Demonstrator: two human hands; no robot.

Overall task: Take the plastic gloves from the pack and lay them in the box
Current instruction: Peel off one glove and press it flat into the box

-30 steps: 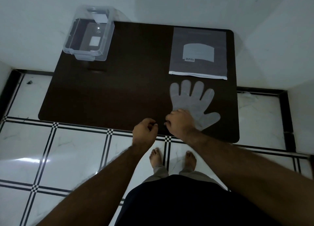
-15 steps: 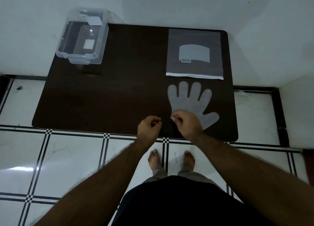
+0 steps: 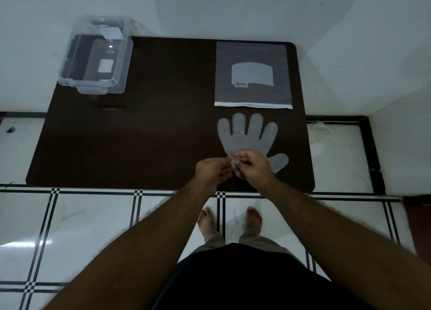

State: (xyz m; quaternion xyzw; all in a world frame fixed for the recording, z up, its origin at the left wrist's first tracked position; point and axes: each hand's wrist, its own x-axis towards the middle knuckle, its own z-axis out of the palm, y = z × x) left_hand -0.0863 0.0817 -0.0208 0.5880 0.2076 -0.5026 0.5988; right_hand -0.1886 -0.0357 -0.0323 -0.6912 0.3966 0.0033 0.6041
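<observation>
A clear plastic glove lies flat on the dark table, fingers pointing away from me, just in front of the grey glove pack. My right hand pinches the glove's cuff edge at its near end. My left hand is right beside it, fingertips touching the same bit of cuff, which is lifted slightly. The empty transparent box stands at the table's far left corner.
The table is low and pushed against white walls at the back and right. White floor tiles with black lines lie around it. My bare feet stand just short of the table's near edge.
My left hand moved right and met my right hand at the glove's cuff. The cuff edge is now lifted off the table between both hands.
</observation>
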